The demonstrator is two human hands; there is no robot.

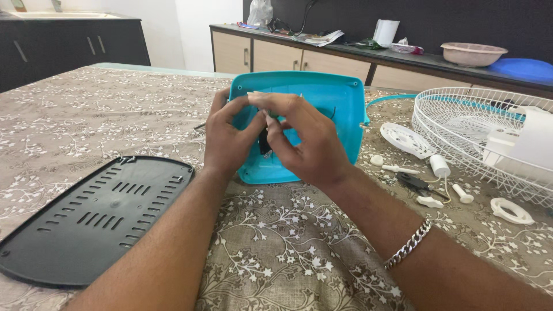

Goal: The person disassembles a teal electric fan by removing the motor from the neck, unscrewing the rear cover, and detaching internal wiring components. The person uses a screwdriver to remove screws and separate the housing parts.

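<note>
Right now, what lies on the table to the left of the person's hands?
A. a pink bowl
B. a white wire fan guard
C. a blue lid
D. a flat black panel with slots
D: the flat black slotted panel lies left of the left hand; the white wire guard is on the right.

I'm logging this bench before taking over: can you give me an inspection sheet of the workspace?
Surface: table under a brown floral cloth.
Job's things: turquoise housing, open side up; small dark part inside, partly hidden.
Clutter: black vented plate at left; white wire guard, small white parts and ring at right.
Hands: left hand and right hand both work inside the housing; grip unclear.
Cables: thin white cord among the parts.
Surroundings: counter with a pink bowl.
</note>
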